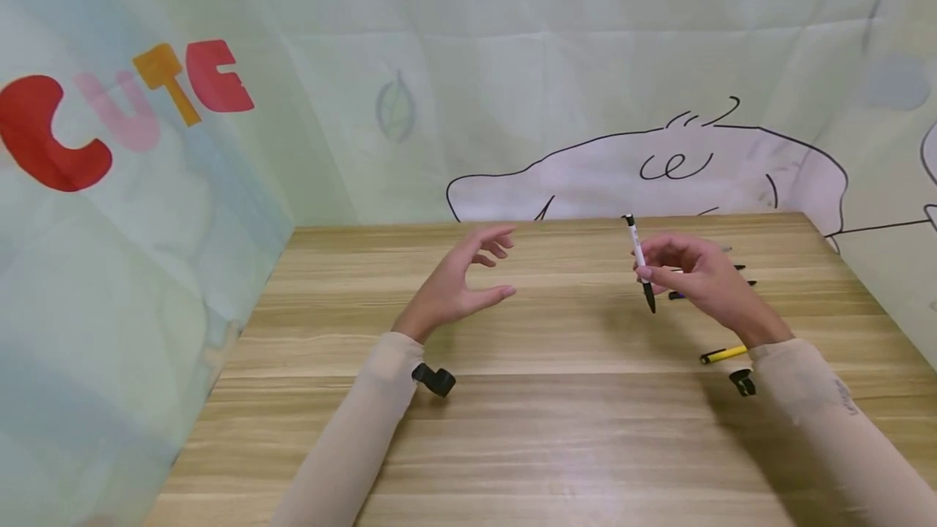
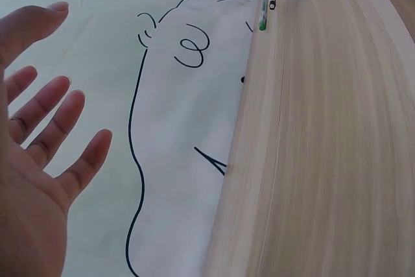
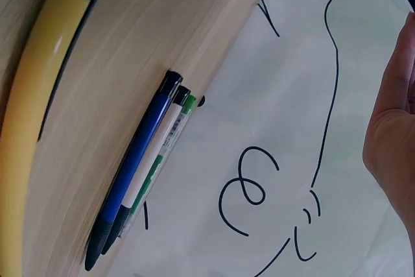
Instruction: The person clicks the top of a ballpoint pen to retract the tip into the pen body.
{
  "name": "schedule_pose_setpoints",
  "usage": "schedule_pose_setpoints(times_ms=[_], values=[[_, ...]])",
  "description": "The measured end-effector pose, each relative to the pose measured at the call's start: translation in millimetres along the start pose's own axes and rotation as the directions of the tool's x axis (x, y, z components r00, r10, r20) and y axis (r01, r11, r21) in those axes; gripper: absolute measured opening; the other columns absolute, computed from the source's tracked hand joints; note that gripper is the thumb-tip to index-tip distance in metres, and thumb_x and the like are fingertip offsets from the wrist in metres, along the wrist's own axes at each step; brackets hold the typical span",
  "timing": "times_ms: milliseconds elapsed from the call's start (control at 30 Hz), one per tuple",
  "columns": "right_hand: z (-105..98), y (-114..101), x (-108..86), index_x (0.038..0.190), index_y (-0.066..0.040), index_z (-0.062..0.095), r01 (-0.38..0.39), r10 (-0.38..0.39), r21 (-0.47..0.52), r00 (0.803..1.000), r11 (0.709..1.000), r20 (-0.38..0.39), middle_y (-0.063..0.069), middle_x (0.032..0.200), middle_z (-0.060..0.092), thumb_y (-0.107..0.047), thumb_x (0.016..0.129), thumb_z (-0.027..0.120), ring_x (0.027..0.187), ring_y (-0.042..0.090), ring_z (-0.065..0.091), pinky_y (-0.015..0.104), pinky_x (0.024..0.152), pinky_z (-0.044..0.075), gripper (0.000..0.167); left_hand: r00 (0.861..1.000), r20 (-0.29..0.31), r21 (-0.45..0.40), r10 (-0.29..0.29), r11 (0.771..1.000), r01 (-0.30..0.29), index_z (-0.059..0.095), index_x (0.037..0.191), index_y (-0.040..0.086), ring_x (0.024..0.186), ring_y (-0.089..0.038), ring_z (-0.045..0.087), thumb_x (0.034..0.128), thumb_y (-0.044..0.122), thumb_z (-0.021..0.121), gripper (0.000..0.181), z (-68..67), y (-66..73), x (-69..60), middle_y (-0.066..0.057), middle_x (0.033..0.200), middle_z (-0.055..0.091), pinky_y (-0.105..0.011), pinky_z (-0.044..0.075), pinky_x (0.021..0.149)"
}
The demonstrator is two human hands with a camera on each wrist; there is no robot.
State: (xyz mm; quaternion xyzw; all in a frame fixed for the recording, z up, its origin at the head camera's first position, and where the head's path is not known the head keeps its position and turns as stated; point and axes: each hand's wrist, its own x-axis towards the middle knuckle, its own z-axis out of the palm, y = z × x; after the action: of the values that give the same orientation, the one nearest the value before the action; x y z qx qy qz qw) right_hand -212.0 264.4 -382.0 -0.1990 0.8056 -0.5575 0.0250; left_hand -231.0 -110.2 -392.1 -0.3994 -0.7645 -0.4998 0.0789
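My right hand (image 1: 699, 279) pinches a white pen (image 1: 638, 252) with black ends between thumb and fingers, held above the table with its tip pointing down. My left hand (image 1: 457, 283) hovers over the table to the left, fingers spread and relaxed, holding nothing. Beyond and below the right hand lie a blue pen (image 3: 136, 154), another white pen (image 3: 154, 157) and a clear pen with green parts (image 3: 170, 135), side by side. Nearer the right wrist lies a yellow pen (image 1: 723, 354). In the right wrist view only the edge of the right hand shows.
The wood-grain table (image 1: 556, 429) meets a printed cloth (image 1: 351, 128) at the back, and cloth also hangs at the left. Black devices sit at both wrists, the left one (image 1: 435, 379) by the sleeve cuff.
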Motion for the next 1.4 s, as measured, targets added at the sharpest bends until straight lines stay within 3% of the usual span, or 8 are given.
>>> schedule_pose_setpoints(times_ms=[67,300,600,667,800,900,1133,1400], values=[[-3,2,-1.8,0.113,-0.002,0.066,0.010,-0.010,-0.002,1.000,1.000,0.006,0.011,0.101,0.069,-0.012,0.095,0.073,0.087,0.019,0.068,0.034,0.069,0.062,0.022,1.000,-0.007,0.006,-0.003,1.000,0.003,0.043,0.151,0.013,0.116,-0.031,0.056,0.0817,0.005,0.084,0.081,-2.1,-6.6,-4.2,-0.008,0.131,0.056,-0.052,0.053,0.097],[-12,5,-7.6,0.114,-0.001,0.066,-0.028,0.028,-0.017,1.000,0.999,0.011,0.010,0.103,0.070,-0.012,0.094,0.073,0.089,0.017,0.069,0.035,0.072,0.063,0.024,1.000,-0.014,0.042,-0.010,0.999,0.010,0.044,0.151,0.017,0.116,-0.022,0.057,0.0849,0.014,0.084,0.077,-12.5,-9.8,-20.1,-0.002,0.131,0.057,-0.042,0.055,0.096],[-24,8,-12.0,0.114,0.001,0.064,-0.023,0.024,-0.049,0.999,0.999,0.023,0.010,0.098,0.070,-0.008,0.095,0.071,0.087,0.014,0.067,0.036,0.072,0.063,0.022,0.997,-0.053,0.064,-0.051,0.996,0.055,0.045,0.150,0.015,0.116,-0.024,0.057,0.0809,0.006,0.086,0.080,-27.0,-11.9,-41.1,-0.008,0.131,0.058,-0.048,0.054,0.096],[-27,9,-13.3,0.113,-0.001,0.065,-0.017,0.019,-0.072,1.000,0.997,0.025,0.010,0.098,0.071,-0.008,0.096,0.070,0.088,0.015,0.067,0.035,0.072,0.062,0.020,0.996,-0.059,0.064,-0.060,0.996,0.064,0.045,0.149,0.011,0.115,-0.029,0.057,0.0801,0.002,0.085,0.080,-29.3,-10.5,-44.7,-0.010,0.130,0.058,-0.052,0.054,0.095],[-34,12,-16.4,0.116,-0.006,0.067,-0.034,0.037,-0.129,0.999,0.991,0.015,0.005,0.100,0.072,-0.010,0.097,0.070,0.090,0.017,0.067,0.034,0.072,0.061,0.020,0.996,-0.059,0.050,-0.061,0.997,0.064,0.044,0.147,0.002,0.113,-0.041,0.056,0.0805,-0.004,0.082,0.077,-33.5,4.9,-48.5,-0.016,0.129,0.057,-0.061,0.052,0.093],[-37,14,-18.6,0.119,-0.008,0.068,-0.052,0.054,-0.162,0.999,0.985,0.005,0.004,0.102,0.072,-0.012,0.097,0.070,0.092,0.018,0.066,0.033,0.072,0.060,0.022,0.996,-0.058,0.050,-0.066,0.996,0.069,0.045,0.146,-0.002,0.112,-0.043,0.056,0.0813,-0.005,0.080,0.074,-36.3,16.8,-50.2,-0.018,0.128,0.057,-0.063,0.051,0.092],[-45,21,-21.9,0.116,-0.010,0.070,-0.037,0.035,-0.222,0.999,0.974,-0.011,0.010,0.104,0.070,-0.009,0.096,0.071,0.092,0.015,0.065,0.028,0.071,0.056,0.021,0.995,-0.065,0.076,-0.081,0.993,0.086,0.044,0.146,-0.003,0.113,-0.042,0.056,0.0815,-0.006,0.080,0.074,-40.8,19.6,-56.2,-0.020,0.128,0.056,-0.061,0.052,0.092],[-56,28,-26.2,0.116,-0.014,0.071,-0.023,0.024,-0.314,1.000,0.949,-0.002,0.006,0.108,0.070,-0.009,0.095,0.072,0.094,0.012,0.065,0.024,0.073,0.053,0.021,0.994,-0.064,0.060,-0.091,0.994,0.095,0.044,0.147,-0.001,0.113,-0.042,0.056,0.0818,-0.006,0.080,0.074,-44.0,19.9,-61.7,-0.018,0.129,0.057,-0.061,0.052,0.093]])
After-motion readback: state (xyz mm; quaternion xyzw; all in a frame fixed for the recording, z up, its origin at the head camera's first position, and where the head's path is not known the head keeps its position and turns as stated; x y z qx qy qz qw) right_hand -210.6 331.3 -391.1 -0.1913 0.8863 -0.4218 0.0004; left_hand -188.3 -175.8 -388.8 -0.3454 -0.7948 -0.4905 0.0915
